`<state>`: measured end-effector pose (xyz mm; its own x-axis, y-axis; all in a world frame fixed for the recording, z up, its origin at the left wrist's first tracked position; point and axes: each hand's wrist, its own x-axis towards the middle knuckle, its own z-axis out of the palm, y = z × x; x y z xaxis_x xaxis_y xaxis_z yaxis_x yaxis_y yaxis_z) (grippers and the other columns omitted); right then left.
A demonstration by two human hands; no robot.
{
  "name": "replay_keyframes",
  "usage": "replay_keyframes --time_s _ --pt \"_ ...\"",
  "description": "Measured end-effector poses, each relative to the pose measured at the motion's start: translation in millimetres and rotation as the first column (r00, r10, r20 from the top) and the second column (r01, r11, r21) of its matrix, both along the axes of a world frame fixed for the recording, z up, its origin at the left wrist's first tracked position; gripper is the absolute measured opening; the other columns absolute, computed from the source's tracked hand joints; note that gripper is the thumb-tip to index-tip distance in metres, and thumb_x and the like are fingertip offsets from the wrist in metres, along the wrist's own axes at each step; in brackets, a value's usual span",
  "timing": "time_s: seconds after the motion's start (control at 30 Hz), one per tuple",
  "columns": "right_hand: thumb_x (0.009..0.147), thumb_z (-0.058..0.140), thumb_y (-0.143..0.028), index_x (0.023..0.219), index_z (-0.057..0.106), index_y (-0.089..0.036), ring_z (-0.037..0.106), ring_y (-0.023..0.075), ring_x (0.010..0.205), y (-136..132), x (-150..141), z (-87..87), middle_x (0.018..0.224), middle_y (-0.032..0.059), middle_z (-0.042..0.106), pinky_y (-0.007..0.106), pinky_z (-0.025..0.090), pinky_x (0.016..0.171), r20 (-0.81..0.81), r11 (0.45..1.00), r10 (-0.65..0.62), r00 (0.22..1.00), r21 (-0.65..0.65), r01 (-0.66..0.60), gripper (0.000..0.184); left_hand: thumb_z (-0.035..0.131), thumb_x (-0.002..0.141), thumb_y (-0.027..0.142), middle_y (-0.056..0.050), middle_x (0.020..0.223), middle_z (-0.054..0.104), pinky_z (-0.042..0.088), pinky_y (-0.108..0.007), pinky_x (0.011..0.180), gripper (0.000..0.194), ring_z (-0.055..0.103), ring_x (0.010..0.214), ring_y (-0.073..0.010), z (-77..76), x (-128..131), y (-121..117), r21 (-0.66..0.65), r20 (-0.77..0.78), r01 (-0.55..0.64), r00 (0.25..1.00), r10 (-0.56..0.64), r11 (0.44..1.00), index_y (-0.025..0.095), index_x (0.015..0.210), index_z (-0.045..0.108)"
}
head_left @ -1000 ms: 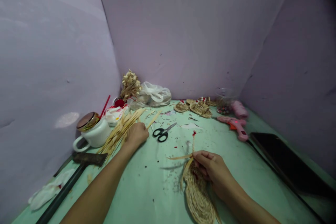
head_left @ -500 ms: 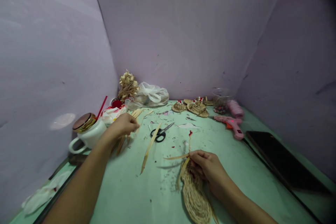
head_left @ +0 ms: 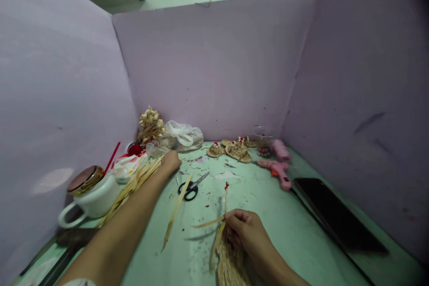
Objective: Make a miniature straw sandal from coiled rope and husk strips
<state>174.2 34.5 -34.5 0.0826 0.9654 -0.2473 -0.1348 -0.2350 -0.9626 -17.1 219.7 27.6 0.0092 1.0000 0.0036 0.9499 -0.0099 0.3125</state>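
Note:
My right hand is closed in a pinch on the top of a coiled straw piece. A loose straw strip sticks out leftward from the pinch, and a thin braided cord with a red tip points away beyond it. My left hand is stretched far forward, curled like a fist at the far end of a bundle of dry straw strips. Its fingers are turned away, so whatever they grip is hidden. Between the hands, a single straw strip lies across the handles of black scissors.
A pink glue gun, pink thread spool and black phone lie right. Finished straw pieces and a clear cup sit behind. Left are a white mug, hammer, plastic bag and dried flowers.
My left hand has reached farther forward along the straw bundle. The view has tilted up, showing a framed picture above the wall. My right hand keeps its pinch on the straw piece.

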Motion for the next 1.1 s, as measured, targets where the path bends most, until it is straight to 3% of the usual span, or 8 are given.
replay_keyframes --time_s 0.1,0.23,0.33,0.4,0.47,0.77,0.93,1.1 --pt "0.059 0.053 -0.025 0.043 0.048 -0.016 0.031 0.0050 0.032 1.6 -0.1 -0.5 0.035 -0.0048 0.039 0.021 0.022 0.037 0.009 1.000 -0.008 1.000 -0.001 0.008 0.019 0.051 0.081 0.029 -0.009 0.106 0.055 0.047 -0.036 0.076 0.030 0.055 0.093 -0.0201 12.1 3.5 -9.8 -0.010 -0.007 -0.052 0.999 0.052 0.999 0.013 0.107 0.053" --pt "0.061 0.050 -0.023 0.044 0.048 -0.016 0.031 0.0045 0.032 0.0 0.5 1.8 0.037 -0.0047 0.041 0.021 0.023 0.037 -0.003 1.000 -0.009 1.000 0.007 0.009 0.019 0.054 0.072 0.021 -0.005 0.066 0.059 0.040 -0.024 0.054 0.015 0.054 0.062 -0.0151 23.3 12.9 -57.6 -0.085 0.102 0.072 0.993 -0.063 0.994 0.008 0.074 0.061" --pt "0.062 0.051 -0.024 0.045 0.049 -0.015 0.032 0.0045 0.034 -1.7 1.2 2.4 0.038 -0.0047 0.041 0.020 0.023 0.038 0.024 0.999 -0.010 1.000 0.033 0.009 0.019 0.053 0.067 0.029 0.003 0.050 0.051 0.033 -0.021 0.044 0.017 0.043 0.044 -0.0088 18.5 22.7 -112.4 -0.213 0.247 0.232 0.953 -0.177 0.949 0.013 0.067 0.060" --pt "0.062 0.052 -0.024 0.047 0.051 -0.014 0.032 0.0047 0.035 -2.4 1.1 2.1 0.039 -0.0046 0.041 0.020 0.023 0.038 0.031 0.999 -0.004 1.000 0.042 0.003 0.018 0.052 0.064 0.029 0.004 0.046 0.045 0.029 -0.020 0.042 0.017 0.039 0.043 -0.0083 10.8 28.4 -141.7 -0.306 0.417 0.368 0.881 -0.224 0.878 0.013 0.061 0.058" --pt "0.063 0.053 -0.025 0.050 0.053 -0.014 0.033 0.0050 0.036 -2.9 0.8 1.7 0.039 -0.0043 0.043 0.020 0.023 0.039 0.036 0.999 0.002 0.999 0.041 -0.004 0.017 0.052 0.061 0.028 0.004 0.045 0.043 0.027 -0.021 0.043 0.016 0.037 0.045 -0.0086 2.7 32.7 -157.0 -0.258 0.410 0.387 0.873 -0.263 0.885 0.013 0.056 0.056" --pt "0.064 0.054 -0.027 0.049 0.053 -0.014 0.033 0.0050 0.036 -2.9 2.3 0.3 0.040 -0.0031 0.044 0.020 0.021 0.038 0.080 0.996 0.070 0.994 0.051 -0.074 0.020 0.051 0.061 0.027 0.002 0.052 0.049 0.030 -0.021 0.050 0.019 0.041 0.053 -0.0105 -9.6 40.2 -143.6 -0.124 0.457 0.392 0.838 -0.298 0.912 0.012 0.061 0.062" --pt "0.064 0.054 -0.029 0.047 0.053 -0.013 0.033 0.0050 0.036 -3.5 3.1 3.0 0.041 -0.0017 0.046 0.020 0.021 0.038 0.085 0.996 0.084 0.993 0.032 -0.087 0.024 0.049 0.058 0.023 0.002 0.051 0.049 0.030 -0.021 0.048 0.021 0.040 0.050 -0.0096 -13.8 40.7 -147.4 -0.235 0.502 0.455 0.814 -0.293 0.859 0.010 0.064 0.065" --pt "0.065 0.054 -0.028 0.048 0.055 -0.013 0.033 0.0049 0.036 -4.3 4.1 4.1 0.042 -0.0009 0.047 0.021 0.021 0.038 0.088 0.996 0.082 0.993 0.022 -0.084 0.023 0.051 0.055 0.024 0.004 0.046 0.045 0.026 -0.020 0.043 0.019 0.034 0.043 -0.0074 -13.0 39.6 -147.2 -0.339 0.621 0.445 0.767 -0.159 0.829 0.010 0.062 0.063"
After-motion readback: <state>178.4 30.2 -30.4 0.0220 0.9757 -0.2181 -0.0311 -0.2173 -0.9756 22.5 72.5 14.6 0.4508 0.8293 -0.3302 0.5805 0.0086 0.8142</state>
